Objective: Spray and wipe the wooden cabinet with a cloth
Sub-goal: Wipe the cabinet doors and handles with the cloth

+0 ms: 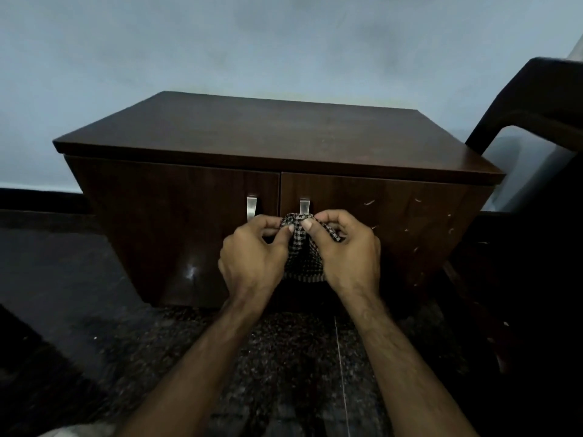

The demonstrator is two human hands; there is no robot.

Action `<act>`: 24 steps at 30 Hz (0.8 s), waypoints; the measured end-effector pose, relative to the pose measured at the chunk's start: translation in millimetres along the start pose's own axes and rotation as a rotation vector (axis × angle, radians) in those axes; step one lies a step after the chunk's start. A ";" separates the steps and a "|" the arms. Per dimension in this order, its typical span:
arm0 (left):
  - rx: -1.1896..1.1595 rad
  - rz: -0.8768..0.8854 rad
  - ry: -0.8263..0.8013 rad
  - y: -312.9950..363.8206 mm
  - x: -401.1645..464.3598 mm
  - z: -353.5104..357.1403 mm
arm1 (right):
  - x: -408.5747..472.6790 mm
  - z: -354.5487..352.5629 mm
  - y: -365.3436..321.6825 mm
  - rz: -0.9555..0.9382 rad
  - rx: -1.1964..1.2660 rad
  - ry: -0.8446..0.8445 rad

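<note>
Head view is filled by a dark wooden cabinet [271,134] set against a pale blue wall [220,42], two closed doors and two metal handles [252,207] facing forward above a speckled floor [284,357]. A dark chair arm [533,99] is seen at the right. A checked cloth [303,253] is held before the doors, pinched at its top edge between the left hand [252,257] and the right hand [347,253], and hangs between them.

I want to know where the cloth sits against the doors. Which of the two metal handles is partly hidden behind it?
The right-door handle: the checked cloth covers its lower end, while the left-door handle shows almost whole.
</note>
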State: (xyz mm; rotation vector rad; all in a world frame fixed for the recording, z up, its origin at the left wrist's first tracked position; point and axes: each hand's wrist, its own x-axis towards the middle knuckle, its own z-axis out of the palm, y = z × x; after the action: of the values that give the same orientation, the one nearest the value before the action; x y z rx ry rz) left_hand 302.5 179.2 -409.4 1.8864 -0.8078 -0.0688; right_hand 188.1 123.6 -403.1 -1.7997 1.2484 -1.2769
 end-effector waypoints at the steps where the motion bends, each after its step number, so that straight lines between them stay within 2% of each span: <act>1: -0.006 -0.009 0.007 0.0 -0.8 1.0 | -2.1 1.4 0.9 -0.014 -0.005 0.011; 5: -0.013 -0.033 0.024 -2.7 -2.3 5.4 | -8.2 7.1 7.9 -0.132 -0.038 0.049; 8: 0.029 -0.085 0.026 -10.5 -4.7 9.5 | -15.4 15.8 27.3 -0.215 -0.156 0.060; 13: -0.018 -0.194 0.042 -24.4 -10.2 22.1 | -21.3 30.2 43.7 -0.085 -0.210 0.177; 19: -0.049 -0.261 -0.016 -40.0 -17.4 26.1 | -26.7 32.2 50.5 0.007 -0.305 0.091; 24: -0.142 -0.255 0.042 -28.7 -9.7 19.6 | -17.1 30.1 34.7 -0.013 -0.280 0.109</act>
State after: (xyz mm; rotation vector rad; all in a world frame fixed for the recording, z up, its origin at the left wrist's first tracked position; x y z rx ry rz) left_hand 301.6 175.8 -445.3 1.8397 -0.5170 -0.2384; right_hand 202.4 124.8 -450.0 -1.9534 1.5428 -1.2725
